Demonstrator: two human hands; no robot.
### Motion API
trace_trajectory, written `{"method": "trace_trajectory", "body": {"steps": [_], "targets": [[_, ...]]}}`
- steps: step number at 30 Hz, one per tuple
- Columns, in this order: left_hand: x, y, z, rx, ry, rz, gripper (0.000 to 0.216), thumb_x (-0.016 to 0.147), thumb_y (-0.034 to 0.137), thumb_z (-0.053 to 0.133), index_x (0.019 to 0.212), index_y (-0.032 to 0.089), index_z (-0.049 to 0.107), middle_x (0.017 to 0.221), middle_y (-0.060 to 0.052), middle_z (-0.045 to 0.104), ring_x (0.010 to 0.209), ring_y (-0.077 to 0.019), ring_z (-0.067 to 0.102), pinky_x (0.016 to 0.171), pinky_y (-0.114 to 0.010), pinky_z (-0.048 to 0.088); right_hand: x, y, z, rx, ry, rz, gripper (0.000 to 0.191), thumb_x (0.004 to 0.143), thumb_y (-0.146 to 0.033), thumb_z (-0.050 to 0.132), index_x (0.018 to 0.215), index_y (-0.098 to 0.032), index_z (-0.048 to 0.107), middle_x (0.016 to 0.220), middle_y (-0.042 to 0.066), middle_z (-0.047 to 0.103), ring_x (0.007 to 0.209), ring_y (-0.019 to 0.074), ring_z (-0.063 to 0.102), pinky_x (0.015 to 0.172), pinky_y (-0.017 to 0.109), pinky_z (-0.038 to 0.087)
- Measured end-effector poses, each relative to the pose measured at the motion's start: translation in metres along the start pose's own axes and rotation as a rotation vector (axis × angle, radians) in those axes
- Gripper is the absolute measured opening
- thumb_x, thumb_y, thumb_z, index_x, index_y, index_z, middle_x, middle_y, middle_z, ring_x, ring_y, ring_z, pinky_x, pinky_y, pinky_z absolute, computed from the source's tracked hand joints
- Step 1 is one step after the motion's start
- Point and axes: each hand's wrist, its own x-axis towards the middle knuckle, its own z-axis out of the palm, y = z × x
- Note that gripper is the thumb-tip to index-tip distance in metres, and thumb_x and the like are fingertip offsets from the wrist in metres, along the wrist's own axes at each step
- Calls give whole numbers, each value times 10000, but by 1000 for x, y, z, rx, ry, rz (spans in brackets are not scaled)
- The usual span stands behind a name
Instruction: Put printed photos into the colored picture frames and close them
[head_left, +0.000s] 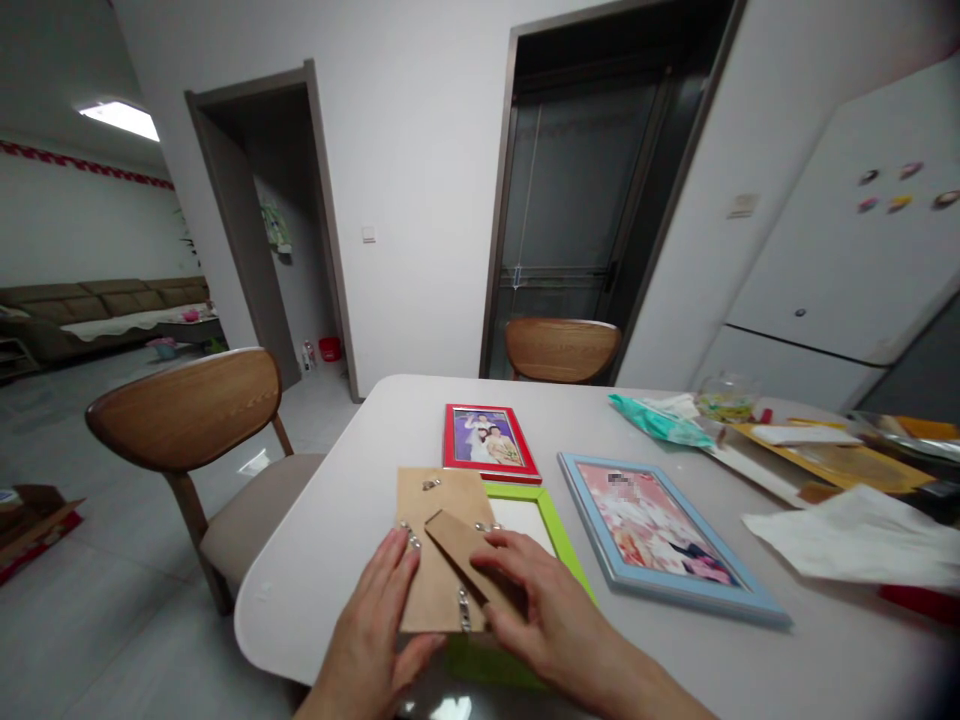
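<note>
A wood-backed chair (187,410) is standing beside the white desk (311,570), where a person's left hand (379,610) is clamping the left side of a brown picture-frame backing board (436,585), thumb reaching its lower edge. An easel leg (459,545) is slanting across the board. Just beyond, a red picture frame (491,440) is lying face up. The right hand (544,600) is curling over the leg; whether it is gripping, one cannot tell. A green picture frame (556,530) is showing beneath the board, while a blue picture frame (664,535) is lying farther right, near white paper (855,535).
</note>
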Motion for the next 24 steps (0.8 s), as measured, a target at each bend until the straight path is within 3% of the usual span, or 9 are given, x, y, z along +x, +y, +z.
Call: {"method": "trace_trajectory", "body": {"steps": [5, 9, 17, 21, 24], "targets": [[14, 25, 51, -132, -170, -13, 530, 684, 256, 584, 1169, 106, 432, 1266, -176, 406, 1167, -261, 374, 945, -415, 366, -35, 52, -11, -109, 11, 99, 282, 648, -226, 533, 913, -193, 625, 1057, 116, 548, 994, 239, 488, 853, 383, 380], [21, 27, 70, -119, -161, 7, 480, 649, 182, 593, 1112, 122, 481, 1225, -164, 460, 1127, -265, 426, 918, -444, 392, -43, 67, -7, -201, -30, 128, 322, 654, -197, 490, 957, -177, 598, 1096, 119, 521, 1031, 233, 463, 880, 387, 361], [27, 34, 61, -55, -242, 26, 313, 718, 141, 503, 1031, 135, 527, 1164, -134, 528, 1121, -248, 438, 934, -477, 358, -39, 76, 14, -320, 27, 54, 270, 666, -183, 492, 921, -174, 578, 1045, 115, 514, 969, 233, 462, 844, 399, 368], [22, 34, 55, -132, -333, 73, 463, 701, 363, 564, 1100, 149, 466, 1250, -147, 439, 1184, -273, 348, 961, -526, 274, -41, 78, 13, -335, 36, 17, 241, 710, -215, 497, 935, -187, 580, 1053, 113, 505, 972, 229, 450, 830, 396, 371], [19, 35, 53, -166, -367, 75, 471, 620, 432, 628, 990, 166, 510, 1266, -149, 417, 1195, -287, 324, 970, -537, 230, -44, 74, 7, -335, 6, -69, 211, 735, -224, 499, 922, -239, 595, 1103, 86, 483, 1028, 231, 413, 848, 398, 352]]}}
